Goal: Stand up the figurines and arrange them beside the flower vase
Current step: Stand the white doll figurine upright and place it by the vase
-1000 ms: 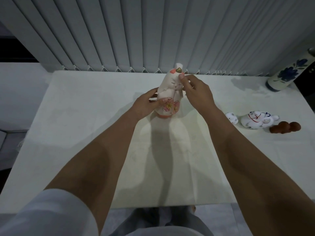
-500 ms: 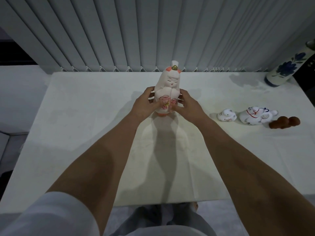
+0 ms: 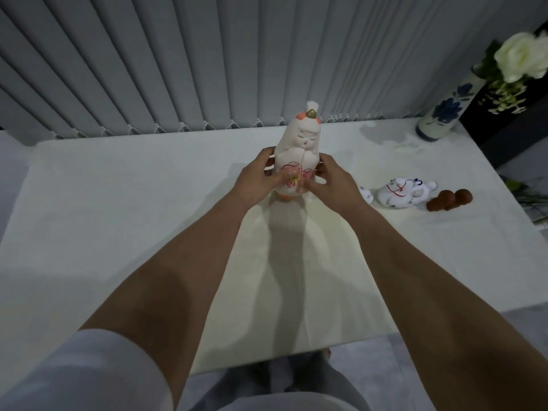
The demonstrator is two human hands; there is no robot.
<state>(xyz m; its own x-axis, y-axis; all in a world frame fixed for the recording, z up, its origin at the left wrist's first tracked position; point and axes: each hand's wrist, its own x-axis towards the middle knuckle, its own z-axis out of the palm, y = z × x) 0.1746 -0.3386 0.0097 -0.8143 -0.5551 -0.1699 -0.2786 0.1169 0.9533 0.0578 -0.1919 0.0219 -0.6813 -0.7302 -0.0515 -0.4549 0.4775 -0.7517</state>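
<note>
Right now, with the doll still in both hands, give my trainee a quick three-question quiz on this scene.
1. True or false: the tall white doll is upright, held by the left hand and the right hand.
2. Which figurines lie on their sides on the table?
A. the white cat figurine and the brown figurine
B. only the doll
C. none
3. Fill in: the flower vase stands at the table's far ____ corner.

Key: 1 true; 2 A; 3 right.
</note>
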